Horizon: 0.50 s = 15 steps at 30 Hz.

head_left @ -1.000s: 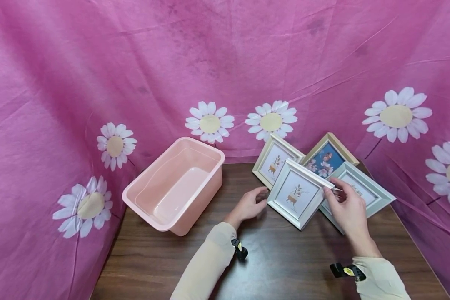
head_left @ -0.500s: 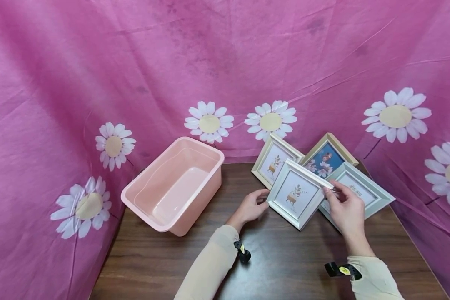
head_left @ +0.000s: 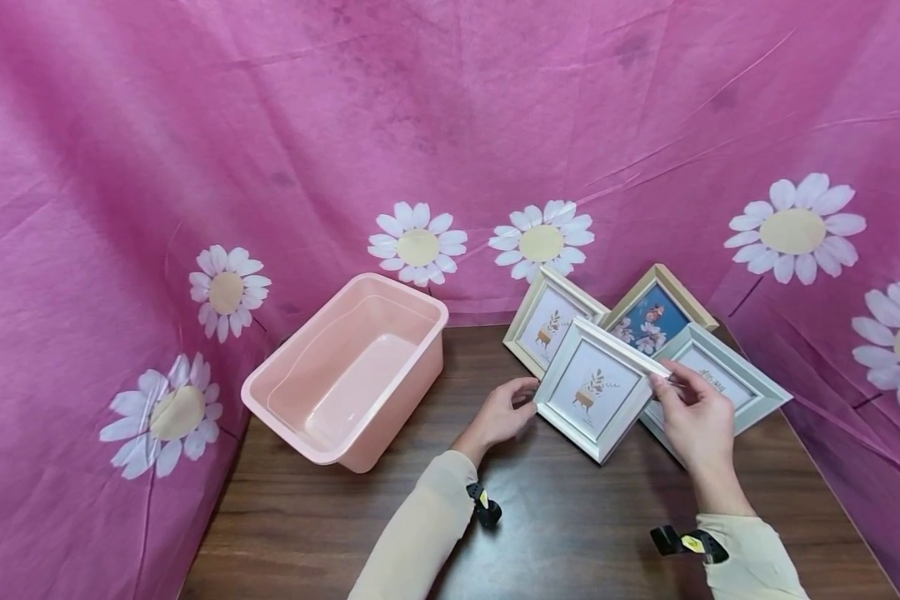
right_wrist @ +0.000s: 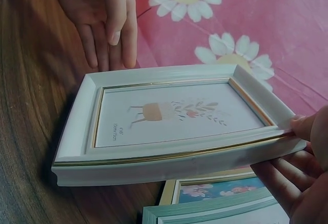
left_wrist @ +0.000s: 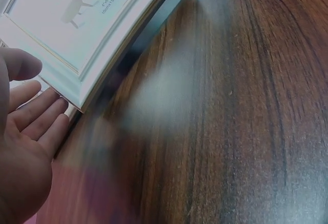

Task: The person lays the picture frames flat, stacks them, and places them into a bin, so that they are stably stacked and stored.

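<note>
A white picture frame (head_left: pixel 596 390) with a plant print is raised at a tilt above the wooden table. My right hand (head_left: pixel 699 421) pinches its right corner, thumb on the front and fingers beneath, as the right wrist view shows. At the opposite side is my left hand (head_left: pixel 504 412). Its fingers (left_wrist: pixel 38 114) lie fairly straight at the frame's edge, the thumb apart from them; whether they touch is hard to tell. Behind are a cream frame (head_left: pixel 523 340), a wood-coloured frame (head_left: pixel 682 293) with a blossom picture and a pale green frame (head_left: pixel 757 398), all partly covered.
A deep pink plastic tub (head_left: pixel 412 400) stands on the left of the brown wooden table (head_left: pixel 555 533). Pink cloth (head_left: pixel 450 108) printed with large white daisies hangs behind the table and along both sides.
My left hand and forearm have shifted slightly right, closer to the white picture frame. The right hand keeps its pinch, and the frame has barely moved.
</note>
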Tool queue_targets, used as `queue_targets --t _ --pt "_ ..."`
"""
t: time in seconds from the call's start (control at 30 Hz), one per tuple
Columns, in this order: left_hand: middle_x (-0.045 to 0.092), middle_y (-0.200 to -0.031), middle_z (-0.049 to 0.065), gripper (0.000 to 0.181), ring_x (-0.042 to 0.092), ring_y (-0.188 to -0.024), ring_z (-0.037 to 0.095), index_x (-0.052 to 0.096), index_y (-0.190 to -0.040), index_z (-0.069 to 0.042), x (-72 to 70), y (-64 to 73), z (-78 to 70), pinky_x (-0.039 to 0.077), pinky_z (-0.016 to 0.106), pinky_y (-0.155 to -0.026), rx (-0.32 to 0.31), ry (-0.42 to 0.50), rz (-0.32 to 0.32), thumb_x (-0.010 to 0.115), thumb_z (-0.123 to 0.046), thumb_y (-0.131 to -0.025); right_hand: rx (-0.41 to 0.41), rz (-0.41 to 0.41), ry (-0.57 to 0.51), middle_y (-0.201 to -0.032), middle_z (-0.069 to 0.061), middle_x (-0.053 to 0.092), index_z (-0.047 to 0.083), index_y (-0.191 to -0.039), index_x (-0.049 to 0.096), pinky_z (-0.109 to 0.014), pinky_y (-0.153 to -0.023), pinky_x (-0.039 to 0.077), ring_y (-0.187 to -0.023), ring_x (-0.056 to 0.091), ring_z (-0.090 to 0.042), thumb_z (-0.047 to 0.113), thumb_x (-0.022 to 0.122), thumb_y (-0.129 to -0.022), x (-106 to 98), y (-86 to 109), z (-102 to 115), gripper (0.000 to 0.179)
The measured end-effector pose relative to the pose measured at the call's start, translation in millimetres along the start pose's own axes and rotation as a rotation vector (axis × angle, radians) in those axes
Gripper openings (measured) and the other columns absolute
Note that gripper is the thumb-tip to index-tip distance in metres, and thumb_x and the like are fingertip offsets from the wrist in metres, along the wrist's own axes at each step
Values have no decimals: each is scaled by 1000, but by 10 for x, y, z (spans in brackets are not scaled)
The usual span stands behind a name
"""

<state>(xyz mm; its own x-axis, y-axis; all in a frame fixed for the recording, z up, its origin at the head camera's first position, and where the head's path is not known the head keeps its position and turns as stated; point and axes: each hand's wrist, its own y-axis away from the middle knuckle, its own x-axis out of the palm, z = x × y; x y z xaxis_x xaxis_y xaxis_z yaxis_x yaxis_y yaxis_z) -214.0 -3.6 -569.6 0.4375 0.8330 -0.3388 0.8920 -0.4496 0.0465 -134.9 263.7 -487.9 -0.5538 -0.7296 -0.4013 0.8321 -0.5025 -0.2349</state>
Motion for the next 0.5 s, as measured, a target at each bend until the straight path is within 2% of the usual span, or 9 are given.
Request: queue_targets --t 0.23,0.5 --pt "73 -140 13 41 70 -130 27 67 -143 -4 -46 35 16 55 34 -113 -4 -39 -59 65 -10 -103 -14 7 -25 -78 44 56 -3 -132 73 -3 -59 45 -70 58 23 10 77 -99 25 12 27 35" --pt "74 -136 15 38 72 -125 24 69 -141 -5 -54 51 35 56 28 -107 4 -41 -68 65 -13 -104 0 5 -14 -74 45 57 0 -131 75 -6 -55 43 -68 59 22 14 78 -100 4 26 46 34"
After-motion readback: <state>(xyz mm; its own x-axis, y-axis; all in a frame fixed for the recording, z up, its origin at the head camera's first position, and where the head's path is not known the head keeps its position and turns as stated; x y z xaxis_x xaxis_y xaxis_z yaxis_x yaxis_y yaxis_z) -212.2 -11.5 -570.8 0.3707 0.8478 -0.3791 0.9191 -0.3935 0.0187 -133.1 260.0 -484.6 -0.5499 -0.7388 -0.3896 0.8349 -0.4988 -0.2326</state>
